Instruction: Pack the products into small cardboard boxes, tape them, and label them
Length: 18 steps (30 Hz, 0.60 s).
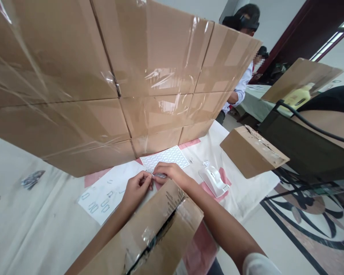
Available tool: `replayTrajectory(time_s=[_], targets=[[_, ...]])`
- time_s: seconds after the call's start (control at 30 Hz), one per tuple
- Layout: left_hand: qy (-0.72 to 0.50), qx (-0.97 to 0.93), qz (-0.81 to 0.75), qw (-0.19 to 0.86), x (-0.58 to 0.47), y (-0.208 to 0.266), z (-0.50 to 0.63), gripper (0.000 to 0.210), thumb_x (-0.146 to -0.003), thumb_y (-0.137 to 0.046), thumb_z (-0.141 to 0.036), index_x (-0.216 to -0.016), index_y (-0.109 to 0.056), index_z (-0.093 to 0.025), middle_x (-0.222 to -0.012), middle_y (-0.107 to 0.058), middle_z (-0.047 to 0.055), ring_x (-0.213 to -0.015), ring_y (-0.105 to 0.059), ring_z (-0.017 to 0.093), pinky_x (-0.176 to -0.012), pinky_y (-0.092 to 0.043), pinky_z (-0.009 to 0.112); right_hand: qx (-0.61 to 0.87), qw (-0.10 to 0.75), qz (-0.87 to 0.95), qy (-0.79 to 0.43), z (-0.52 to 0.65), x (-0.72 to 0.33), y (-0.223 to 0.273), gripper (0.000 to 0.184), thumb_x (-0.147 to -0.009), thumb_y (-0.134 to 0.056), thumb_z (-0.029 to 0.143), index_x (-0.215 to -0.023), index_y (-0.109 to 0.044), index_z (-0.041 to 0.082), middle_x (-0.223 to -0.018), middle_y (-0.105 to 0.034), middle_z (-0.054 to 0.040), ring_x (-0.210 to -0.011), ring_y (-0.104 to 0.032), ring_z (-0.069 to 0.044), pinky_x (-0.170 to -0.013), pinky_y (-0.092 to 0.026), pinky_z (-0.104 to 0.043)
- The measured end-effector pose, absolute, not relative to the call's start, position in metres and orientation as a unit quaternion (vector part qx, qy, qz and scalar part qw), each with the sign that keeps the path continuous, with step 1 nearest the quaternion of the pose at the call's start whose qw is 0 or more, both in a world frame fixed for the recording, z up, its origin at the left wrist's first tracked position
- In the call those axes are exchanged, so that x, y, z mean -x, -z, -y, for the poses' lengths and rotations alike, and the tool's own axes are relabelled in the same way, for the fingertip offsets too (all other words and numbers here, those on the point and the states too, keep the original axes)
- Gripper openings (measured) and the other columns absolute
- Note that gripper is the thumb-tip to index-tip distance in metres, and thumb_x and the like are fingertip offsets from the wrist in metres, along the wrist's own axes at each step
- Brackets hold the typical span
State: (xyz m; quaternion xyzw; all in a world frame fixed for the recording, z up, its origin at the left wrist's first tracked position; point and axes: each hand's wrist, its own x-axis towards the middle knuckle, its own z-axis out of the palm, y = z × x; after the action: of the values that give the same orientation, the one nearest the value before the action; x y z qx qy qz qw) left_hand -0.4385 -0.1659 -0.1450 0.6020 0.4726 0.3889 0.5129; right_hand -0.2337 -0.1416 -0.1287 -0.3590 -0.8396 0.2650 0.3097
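My left hand and my right hand meet above the table, their fingertips pinched together. Whatever lies between them is too small to make out. Just behind my right hand is a white sheet printed with rows of small blue-outlined labels. Beside my left hand lies a white paper with several small dark-outlined rectangles on it. In front of my body, between my forearms, a cardboard box with a torn, blackened seam hides part of the tabletop.
A tall wall of taped cartons stands behind the papers. To the right are a white tape dispenser and another cardboard box at the table edge. Crumpled clear wrap lies at left. Other people are beyond the cartons.
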Motion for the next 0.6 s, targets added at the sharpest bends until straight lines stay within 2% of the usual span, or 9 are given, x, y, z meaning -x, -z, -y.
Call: replayTrajectory(time_s=[0.23, 0.6], targets=[[-0.376, -0.622, -0.485, 0.487, 0.436, 0.14, 0.168, 0.032, -0.09, -0.064, -0.049, -0.075, -0.063, -0.021, -0.06, -0.063, -0.002, -0.058, -0.057, 0.016, -0.061, -0.044, 0.027, 0.365, 0.258, 0.863, -0.234, 0.145, 0.233, 0.121, 0.015, -0.102, -0.061, 0.029, -0.097, -0.073, 0.022, -0.101, -0.073, -0.0034, -0.091, -0.068, -0.016, -0.08, -0.048, -0.026], [-0.374, -0.599, -0.509, 0.492, 0.432, 0.135, 0.168, 0.031, -0.089, -0.064, -0.048, -0.08, -0.072, -0.02, -0.062, -0.067, 0.0, -0.06, -0.062, 0.017, -0.063, -0.049, 0.028, 0.369, 0.236, 0.873, -0.213, 0.149, 0.23, 0.111, 0.016, -0.103, -0.057, 0.025, -0.1, -0.072, 0.021, -0.105, -0.072, -0.0043, -0.09, -0.068, -0.016, -0.079, -0.048, -0.025]])
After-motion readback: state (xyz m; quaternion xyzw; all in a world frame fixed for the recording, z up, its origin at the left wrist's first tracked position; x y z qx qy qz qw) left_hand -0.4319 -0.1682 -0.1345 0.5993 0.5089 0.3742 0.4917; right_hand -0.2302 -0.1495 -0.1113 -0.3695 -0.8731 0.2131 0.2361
